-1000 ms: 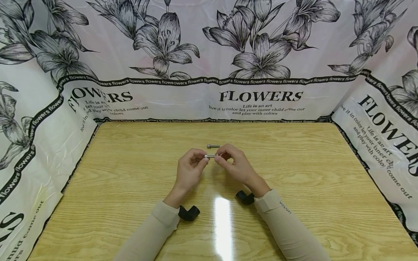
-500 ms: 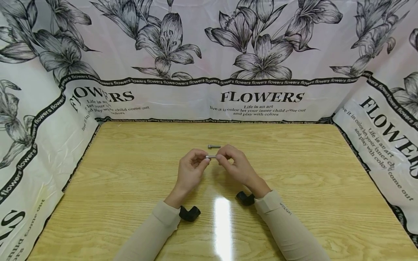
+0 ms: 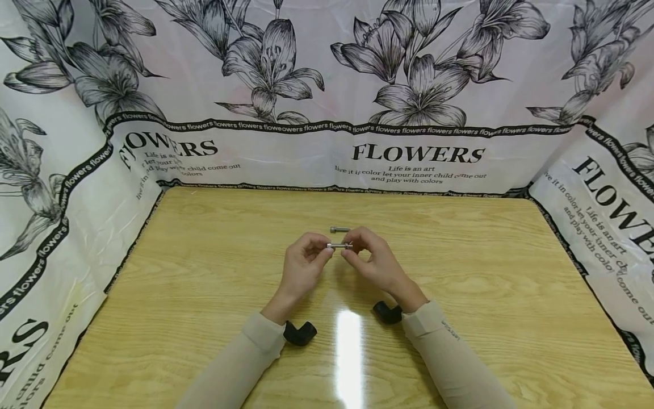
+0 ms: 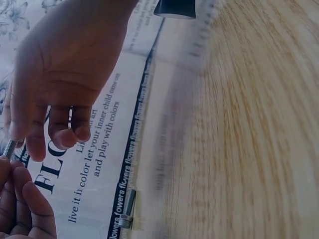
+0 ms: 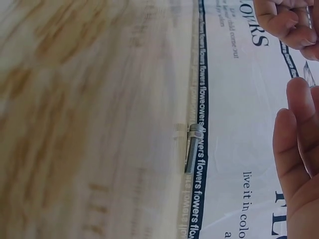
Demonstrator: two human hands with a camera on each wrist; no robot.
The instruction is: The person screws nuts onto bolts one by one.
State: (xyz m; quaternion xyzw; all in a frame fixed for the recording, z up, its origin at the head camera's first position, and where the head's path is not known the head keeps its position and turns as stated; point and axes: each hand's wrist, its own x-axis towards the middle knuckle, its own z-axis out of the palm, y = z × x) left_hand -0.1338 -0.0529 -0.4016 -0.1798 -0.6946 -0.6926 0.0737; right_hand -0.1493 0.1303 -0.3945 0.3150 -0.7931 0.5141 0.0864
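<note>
In the head view my left hand (image 3: 302,264) pinches the head end of a silver bolt (image 3: 337,245) between thumb and fingers, just above mid-table. My right hand (image 3: 375,264) has its thumb and index finger at the other end, around a small wider piece that looks like a nut. The bolt lies level between the two hands. A short length of its thread (image 4: 10,148) shows in the left wrist view, where the right hand's other fingers hang loose. A second bolt (image 3: 339,229) lies on the table just beyond the hands, its tip hidden behind the right fingers.
Two black elbow-shaped pieces lie on the wooden table (image 3: 204,272): one elbow (image 3: 300,333) by the left cuff, another elbow (image 3: 386,312) by the right cuff. A flower-printed sheet (image 3: 286,153) hangs around the back and sides.
My right fingertips have parted slightly, so more of the bolt's far end shows. The left hand keeps its pinch. The head view has shifted a little, moving everything slightly rightward.
</note>
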